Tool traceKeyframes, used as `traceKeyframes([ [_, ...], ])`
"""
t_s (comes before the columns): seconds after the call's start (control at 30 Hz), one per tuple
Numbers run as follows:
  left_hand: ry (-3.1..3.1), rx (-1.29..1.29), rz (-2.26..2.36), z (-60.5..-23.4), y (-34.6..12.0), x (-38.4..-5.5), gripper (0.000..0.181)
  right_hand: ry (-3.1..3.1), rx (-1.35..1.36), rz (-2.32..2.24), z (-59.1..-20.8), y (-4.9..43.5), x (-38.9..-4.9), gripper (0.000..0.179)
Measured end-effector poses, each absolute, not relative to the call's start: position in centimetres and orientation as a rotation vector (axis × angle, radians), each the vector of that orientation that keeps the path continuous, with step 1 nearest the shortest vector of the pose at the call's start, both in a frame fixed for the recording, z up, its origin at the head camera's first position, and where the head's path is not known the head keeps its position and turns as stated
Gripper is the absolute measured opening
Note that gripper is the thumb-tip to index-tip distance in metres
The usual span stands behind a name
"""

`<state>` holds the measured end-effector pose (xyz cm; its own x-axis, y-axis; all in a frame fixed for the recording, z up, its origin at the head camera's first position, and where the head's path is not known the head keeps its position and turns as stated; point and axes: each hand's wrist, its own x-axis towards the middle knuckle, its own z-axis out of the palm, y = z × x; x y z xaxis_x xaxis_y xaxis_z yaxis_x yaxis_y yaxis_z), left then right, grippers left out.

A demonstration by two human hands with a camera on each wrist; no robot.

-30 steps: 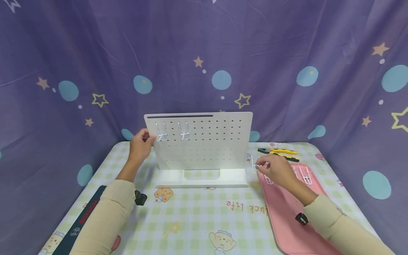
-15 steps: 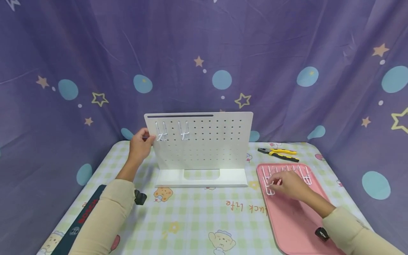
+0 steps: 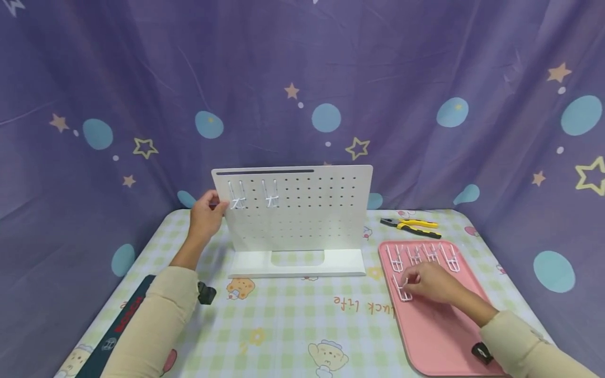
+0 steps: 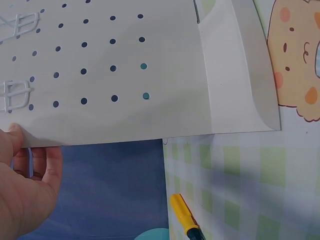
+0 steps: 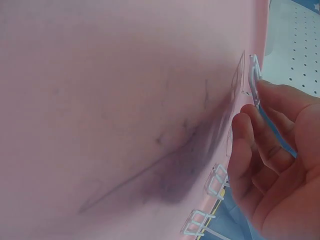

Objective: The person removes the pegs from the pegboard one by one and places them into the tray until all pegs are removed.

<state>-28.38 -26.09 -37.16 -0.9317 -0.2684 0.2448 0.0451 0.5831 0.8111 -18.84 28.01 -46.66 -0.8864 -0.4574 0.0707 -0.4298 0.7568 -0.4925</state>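
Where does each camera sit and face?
Head: head-worn, facing forward and down at white pegboard and pink tray; sleeves, left hand, right hand show.
Left wrist: on that wrist, facing the pegboard; left hand lower-left in frame.
Right wrist: on that wrist, facing the tray; right hand at frame right.
Head and left wrist share the left hand gripping the pegboard.

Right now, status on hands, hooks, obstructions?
Left hand holds pegboard by edge. Right hand pinches white hook at pink tray. Two more hooks mounted on pegboard. No obstruction seen.
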Motion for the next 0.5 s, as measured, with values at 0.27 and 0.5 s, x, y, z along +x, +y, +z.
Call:
traceKeyframes([
  [0.27,-2.480,0.195,-1.266,-37.05,-26.13,-28.20,0.021,2.894,-0.735,-0.774,-46.95,28.16,-18.74,0.014],
  [0.5,-2.462,0.167,-1.273,-37.25,-26.17,-28.36,0.021,2.895,-0.757,-0.766,-46.85,28.22,-18.67,0.014],
])
